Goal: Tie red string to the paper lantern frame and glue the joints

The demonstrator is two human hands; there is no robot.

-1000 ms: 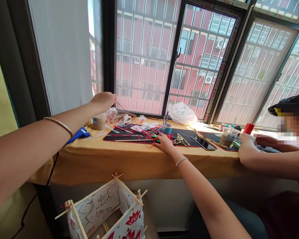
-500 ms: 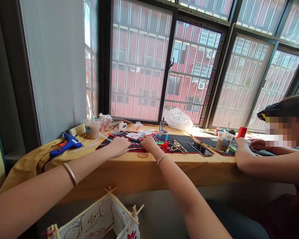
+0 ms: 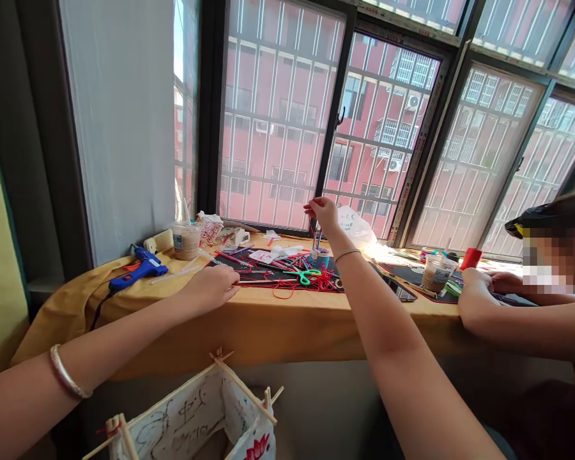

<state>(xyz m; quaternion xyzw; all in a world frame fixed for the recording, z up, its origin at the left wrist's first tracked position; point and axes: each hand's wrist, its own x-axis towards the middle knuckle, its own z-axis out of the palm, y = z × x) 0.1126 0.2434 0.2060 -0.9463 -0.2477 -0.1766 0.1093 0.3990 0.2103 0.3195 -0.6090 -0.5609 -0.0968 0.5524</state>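
Plainly, right hand [image 3: 322,209] gripping thin red thread [image 3: 310,223], left hand [image 3: 213,287], grip unclear, loop-handled green scissors [image 3: 306,276]

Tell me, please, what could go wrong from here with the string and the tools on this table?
The red thread is bunched against the green scissors, so it might snag if the raised right hand pulls on it. The blue glue gun trails its cord over the table's edge behind the left forearm, which could catch it.
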